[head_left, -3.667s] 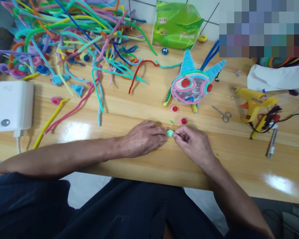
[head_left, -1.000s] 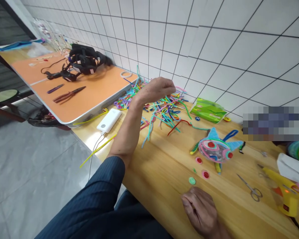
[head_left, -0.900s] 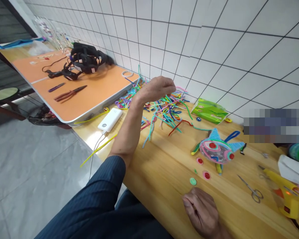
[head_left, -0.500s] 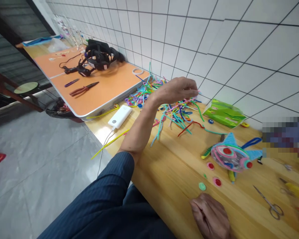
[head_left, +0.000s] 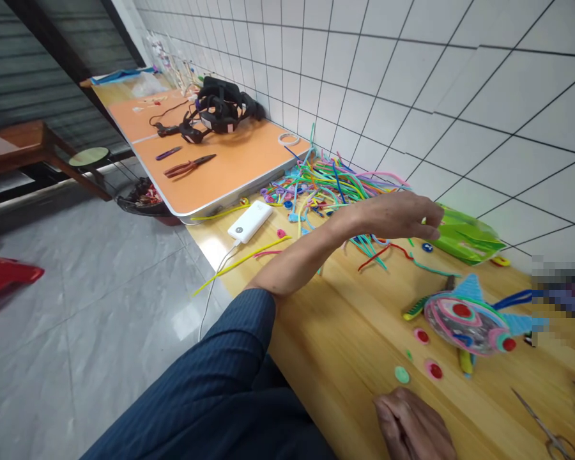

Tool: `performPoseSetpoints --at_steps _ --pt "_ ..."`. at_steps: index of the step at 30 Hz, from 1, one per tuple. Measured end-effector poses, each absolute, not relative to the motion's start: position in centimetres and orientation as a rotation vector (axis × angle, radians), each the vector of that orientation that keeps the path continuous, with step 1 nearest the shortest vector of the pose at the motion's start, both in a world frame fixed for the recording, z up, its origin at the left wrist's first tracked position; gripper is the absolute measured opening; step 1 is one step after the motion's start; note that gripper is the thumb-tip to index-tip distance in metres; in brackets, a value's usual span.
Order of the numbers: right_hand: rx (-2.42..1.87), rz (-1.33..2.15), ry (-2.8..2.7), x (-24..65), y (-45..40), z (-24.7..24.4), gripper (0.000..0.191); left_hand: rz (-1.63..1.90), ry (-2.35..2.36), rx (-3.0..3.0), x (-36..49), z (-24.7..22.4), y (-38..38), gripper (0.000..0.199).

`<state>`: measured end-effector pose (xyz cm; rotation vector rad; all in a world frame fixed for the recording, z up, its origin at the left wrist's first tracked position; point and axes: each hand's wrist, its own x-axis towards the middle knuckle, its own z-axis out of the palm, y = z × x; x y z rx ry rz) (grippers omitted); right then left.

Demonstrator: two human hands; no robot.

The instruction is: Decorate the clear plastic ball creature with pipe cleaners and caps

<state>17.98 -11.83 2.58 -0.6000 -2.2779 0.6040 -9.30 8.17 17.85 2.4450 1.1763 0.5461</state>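
Observation:
My left hand (head_left: 405,216) hovers over the right end of a heap of coloured fuzzy stems (head_left: 342,182), beside a green packet (head_left: 469,236). Its fingers bend down with a gap before the thumb, and nothing shows in them. Curled on the wood near the bottom edge is my right hand (head_left: 412,425); whatever it may hold is hidden. A fish-like figure (head_left: 464,322) with blue triangular fins and a red and pink eye lies to the right. Two red and pink discs (head_left: 421,336) and a pale green disc (head_left: 402,374) are between it and my right hand.
Scissors (head_left: 541,421) lie at the lower right. A white power bank (head_left: 250,222) with a cable sits near the table's left edge. Pliers (head_left: 189,167) and a black headset (head_left: 223,108) rest on the orange board (head_left: 239,160). A tiled wall (head_left: 364,76) runs behind.
My left hand has moved right, from above the heap toward the green packet. My right hand stays curled on the table. The view has shifted, so most things appear further right.

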Motion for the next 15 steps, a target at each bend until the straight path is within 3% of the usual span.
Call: performPoseSetpoints --at_steps 15 --pt "-0.502 0.393 -2.34 17.8 -12.2 2.2 0.018 0.467 1.068 2.518 -6.8 16.6 6.9 0.019"
